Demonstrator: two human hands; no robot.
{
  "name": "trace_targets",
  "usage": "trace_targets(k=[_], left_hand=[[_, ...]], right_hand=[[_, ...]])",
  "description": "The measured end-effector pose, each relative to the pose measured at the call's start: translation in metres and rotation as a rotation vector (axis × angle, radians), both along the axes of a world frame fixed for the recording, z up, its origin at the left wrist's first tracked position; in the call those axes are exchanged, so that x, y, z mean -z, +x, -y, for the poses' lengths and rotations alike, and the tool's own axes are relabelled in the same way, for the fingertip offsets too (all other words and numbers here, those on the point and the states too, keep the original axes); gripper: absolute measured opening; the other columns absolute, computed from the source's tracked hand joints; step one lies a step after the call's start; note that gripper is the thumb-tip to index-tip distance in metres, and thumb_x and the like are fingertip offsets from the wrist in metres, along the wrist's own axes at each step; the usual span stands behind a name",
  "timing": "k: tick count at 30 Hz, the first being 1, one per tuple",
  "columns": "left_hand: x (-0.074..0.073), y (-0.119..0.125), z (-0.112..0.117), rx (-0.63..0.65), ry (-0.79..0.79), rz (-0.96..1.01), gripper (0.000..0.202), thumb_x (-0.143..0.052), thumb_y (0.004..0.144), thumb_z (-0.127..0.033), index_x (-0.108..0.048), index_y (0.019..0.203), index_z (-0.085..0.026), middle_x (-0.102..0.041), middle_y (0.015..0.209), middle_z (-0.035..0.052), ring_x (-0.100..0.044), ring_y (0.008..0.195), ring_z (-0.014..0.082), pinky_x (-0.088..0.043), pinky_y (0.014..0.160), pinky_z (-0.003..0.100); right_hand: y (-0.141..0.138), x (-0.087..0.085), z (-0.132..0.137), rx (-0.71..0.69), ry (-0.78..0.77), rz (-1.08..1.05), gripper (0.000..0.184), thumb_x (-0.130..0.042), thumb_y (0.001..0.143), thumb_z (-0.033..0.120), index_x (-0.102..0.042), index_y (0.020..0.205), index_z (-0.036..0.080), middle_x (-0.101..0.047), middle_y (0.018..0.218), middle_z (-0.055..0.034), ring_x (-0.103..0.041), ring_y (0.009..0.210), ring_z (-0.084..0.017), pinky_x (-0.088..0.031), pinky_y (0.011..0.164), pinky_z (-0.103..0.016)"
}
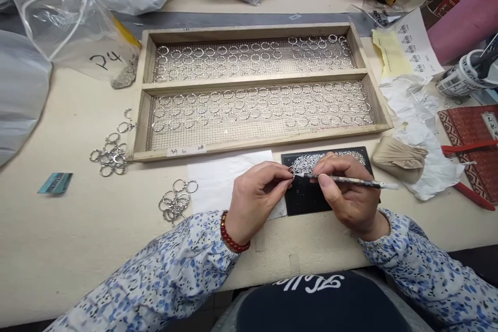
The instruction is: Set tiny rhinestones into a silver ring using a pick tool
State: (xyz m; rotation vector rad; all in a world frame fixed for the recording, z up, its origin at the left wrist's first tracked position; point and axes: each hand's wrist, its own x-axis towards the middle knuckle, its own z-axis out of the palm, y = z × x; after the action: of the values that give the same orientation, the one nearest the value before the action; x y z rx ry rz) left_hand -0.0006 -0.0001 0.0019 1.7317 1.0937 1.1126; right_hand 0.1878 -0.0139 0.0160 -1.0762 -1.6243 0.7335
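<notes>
My left hand [260,193] pinches a small metal ring [292,172] between thumb and fingertips; most of the ring is hidden. In my right hand [348,194] is a slim pen-like stick [360,182] with a patterned barrel. Its pale pointed tip meets or nearly meets the ring. Beneath both hands lies a black tray [307,202], and tiny shiny stones [305,162] are heaped along its far side. White paper [213,176] is spread under my left hand. Loose rings [175,202] lie in a pile to the left of that paper.
Behind my hands stands a two-part wooden frame [257,144] with mesh, holding rows of rings. Another ring pile [111,158] is at its left corner, near a clear bag [97,57]. A beige cloth bundle [400,158], crumpled tissue [412,114] and red-handled pliers [472,196] lie right.
</notes>
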Motion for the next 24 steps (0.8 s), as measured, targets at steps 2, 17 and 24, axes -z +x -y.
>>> trace_targets(k=[2, 17, 24], left_hand=[[-0.0002, 0.0000, 0.0000, 0.002, -0.002, -0.001, 0.012, -0.073, 0.081, -0.007, -0.072, 0.085, -0.018, -0.076, 0.087, 0.0040, -0.071, 0.082, 0.0156, -0.060, 0.079, 0.029], [0.0013, -0.0002, 0.0003, 0.001, 0.007, -0.003, 0.011, -0.073, 0.081, -0.005, -0.073, 0.086, -0.015, -0.075, 0.088, 0.0054, -0.071, 0.084, 0.0148, -0.059, 0.079, 0.027], [0.0003, 0.0002, -0.0003, 0.009, -0.008, 0.004, 0.010, -0.074, 0.081, -0.005, -0.073, 0.085, -0.014, -0.075, 0.087, 0.0054, -0.070, 0.084, 0.0137, -0.059, 0.079, 0.025]], right_hand=[[-0.0006, 0.0002, -0.0005, 0.003, 0.010, 0.015, 0.015, -0.059, 0.083, 0.007, -0.060, 0.091, 0.020, -0.060, 0.080, -0.0008, -0.059, 0.074, -0.015, -0.050, 0.068, -0.036], [-0.0010, -0.0008, -0.0018, 0.013, 0.052, 0.013, 0.016, -0.058, 0.083, 0.006, -0.060, 0.092, 0.019, -0.060, 0.081, -0.0010, -0.060, 0.076, -0.015, -0.049, 0.070, -0.035], [0.0081, 0.0015, -0.0009, 0.113, 0.097, 0.111, 0.014, -0.056, 0.082, 0.005, -0.058, 0.084, 0.019, -0.055, 0.074, 0.0002, -0.056, 0.071, -0.014, -0.045, 0.066, -0.033]])
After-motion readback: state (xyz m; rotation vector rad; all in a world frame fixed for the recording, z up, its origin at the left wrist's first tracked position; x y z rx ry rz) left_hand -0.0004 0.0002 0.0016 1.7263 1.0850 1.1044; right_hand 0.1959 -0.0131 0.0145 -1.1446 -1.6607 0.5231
